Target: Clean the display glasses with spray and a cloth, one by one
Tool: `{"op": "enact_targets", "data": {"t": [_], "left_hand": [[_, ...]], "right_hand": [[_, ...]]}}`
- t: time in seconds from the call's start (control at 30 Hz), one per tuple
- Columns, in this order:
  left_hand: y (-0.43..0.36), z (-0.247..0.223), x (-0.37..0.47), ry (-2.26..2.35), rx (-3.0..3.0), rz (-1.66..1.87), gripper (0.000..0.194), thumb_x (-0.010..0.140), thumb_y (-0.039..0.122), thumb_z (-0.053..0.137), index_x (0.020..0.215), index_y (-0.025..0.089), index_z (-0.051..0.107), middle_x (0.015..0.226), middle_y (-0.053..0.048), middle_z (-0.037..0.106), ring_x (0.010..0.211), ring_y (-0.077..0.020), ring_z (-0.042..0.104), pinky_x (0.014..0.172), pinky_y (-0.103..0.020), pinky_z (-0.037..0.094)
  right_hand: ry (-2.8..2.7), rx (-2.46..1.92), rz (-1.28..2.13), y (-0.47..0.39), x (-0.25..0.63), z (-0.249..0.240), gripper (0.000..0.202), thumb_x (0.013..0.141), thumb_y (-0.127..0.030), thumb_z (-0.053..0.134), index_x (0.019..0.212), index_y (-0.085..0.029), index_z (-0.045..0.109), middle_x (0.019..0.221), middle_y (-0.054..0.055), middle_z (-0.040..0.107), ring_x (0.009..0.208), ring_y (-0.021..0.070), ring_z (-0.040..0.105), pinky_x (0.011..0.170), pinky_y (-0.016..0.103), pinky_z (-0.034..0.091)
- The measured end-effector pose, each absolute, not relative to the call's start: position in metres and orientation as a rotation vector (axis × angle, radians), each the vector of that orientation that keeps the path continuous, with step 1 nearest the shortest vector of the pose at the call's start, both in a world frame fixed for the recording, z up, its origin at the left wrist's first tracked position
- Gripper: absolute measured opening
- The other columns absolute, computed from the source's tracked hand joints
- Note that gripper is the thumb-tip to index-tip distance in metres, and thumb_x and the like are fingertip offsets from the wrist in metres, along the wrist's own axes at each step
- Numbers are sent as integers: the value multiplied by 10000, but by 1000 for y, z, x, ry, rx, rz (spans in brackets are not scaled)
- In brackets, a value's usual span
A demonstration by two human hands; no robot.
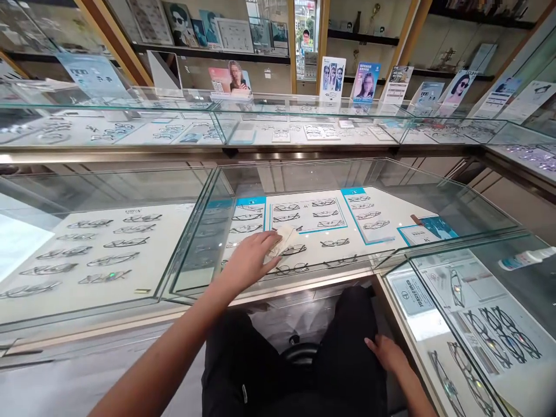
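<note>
My left hand (252,260) reaches over the glass top of the middle display case (299,284). Its fingers are bent over a pale cloth (284,240) that lies against the glass. Beneath the glass, several pairs of eyeglasses (334,242) rest in rows on white and blue-edged boards. My right hand (388,353) is low at the right, beside my thigh in black trousers, with its fingers partly curled. The thumb or a finger points left, and nothing shows between the fingers that I can see.
A white bottle (526,259) lies on the right-hand glass case. Another case (87,301) with eyeglasses adjoins at the left. Behind runs a long glass counter (260,149) with upright advertising cards (332,78) on top. Shelves stand farther back.
</note>
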State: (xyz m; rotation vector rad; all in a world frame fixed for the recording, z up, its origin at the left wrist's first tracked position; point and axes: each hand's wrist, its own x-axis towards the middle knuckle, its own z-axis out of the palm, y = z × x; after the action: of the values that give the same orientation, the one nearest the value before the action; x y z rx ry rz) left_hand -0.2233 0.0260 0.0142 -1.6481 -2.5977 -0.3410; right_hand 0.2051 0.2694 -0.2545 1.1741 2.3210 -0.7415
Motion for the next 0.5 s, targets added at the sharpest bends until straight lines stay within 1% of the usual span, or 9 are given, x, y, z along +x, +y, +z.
{"op": "enact_targets", "data": {"t": [0.07,0.13,0.23,0.27,0.33,0.37,0.43,0.47,0.5], "left_hand": [[32,15,-229,-2614,-1707,-265,396,1049,457,537,1319,203,677,1334,-142,728,1215,-345,690,1038,-498,560],[31,17,-235,-2617,-1723,-172,350,1068,420,487,1241,205,703,1238,-127,743,1150,-329,696,947,-456,570],[18,21,-248,-2613,-1688,-25,339,1078,362,430,1181,211,716,1180,-112,737,1112,-306,692,814,-396,554],[10,22,-254,-2607,-1662,28,341,1076,347,421,1170,210,719,1170,-111,734,1102,-300,690,798,-387,546],[-14,26,-269,-2583,-1589,146,349,1067,326,411,1137,198,727,1146,-117,730,1097,-301,680,834,-389,541],[-29,29,-278,-2577,-1532,194,355,1063,321,409,1125,189,732,1145,-124,727,1107,-303,672,858,-389,538],[-65,35,-294,-2569,-1397,274,429,1076,348,359,1137,163,741,1155,-141,721,1122,-313,654,887,-395,531],[-84,38,-301,-2576,-1301,309,488,1090,369,313,1155,151,744,1165,-148,719,1129,-322,645,901,-405,528],[-103,39,-306,-2596,-1179,334,542,1094,399,280,1160,139,751,1158,-158,718,1118,-331,644,910,-419,529]], "right_hand": [[2372,1060,-857,264,214,-253,361,1038,-431,491,756,-249,624,911,127,805,980,315,799,810,357,502],[2392,957,-928,259,217,-244,363,1033,-400,477,711,-251,555,877,113,786,938,299,774,788,353,456],[2389,816,-993,256,218,-224,381,991,-413,512,653,-244,464,744,80,699,781,259,684,720,357,377],[2381,806,-1016,256,218,-217,395,974,-429,533,637,-241,449,699,68,658,730,242,639,700,356,353],[2341,858,-1144,254,213,-204,437,949,-497,576,621,-239,449,626,34,573,647,202,540,664,343,324],[2299,892,-1274,252,207,-199,460,938,-543,598,621,-238,464,602,16,537,621,185,495,651,333,320],[2124,922,-1706,246,190,-193,496,916,-626,640,639,-233,517,574,-16,498,597,160,440,638,307,333],[2004,920,-1939,243,178,-192,503,888,-640,693,644,-225,549,574,-23,506,602,150,437,648,295,348],[1852,980,-2156,240,164,-193,500,828,-617,785,623,-217,566,571,-21,523,606,144,438,653,287,360]]}}
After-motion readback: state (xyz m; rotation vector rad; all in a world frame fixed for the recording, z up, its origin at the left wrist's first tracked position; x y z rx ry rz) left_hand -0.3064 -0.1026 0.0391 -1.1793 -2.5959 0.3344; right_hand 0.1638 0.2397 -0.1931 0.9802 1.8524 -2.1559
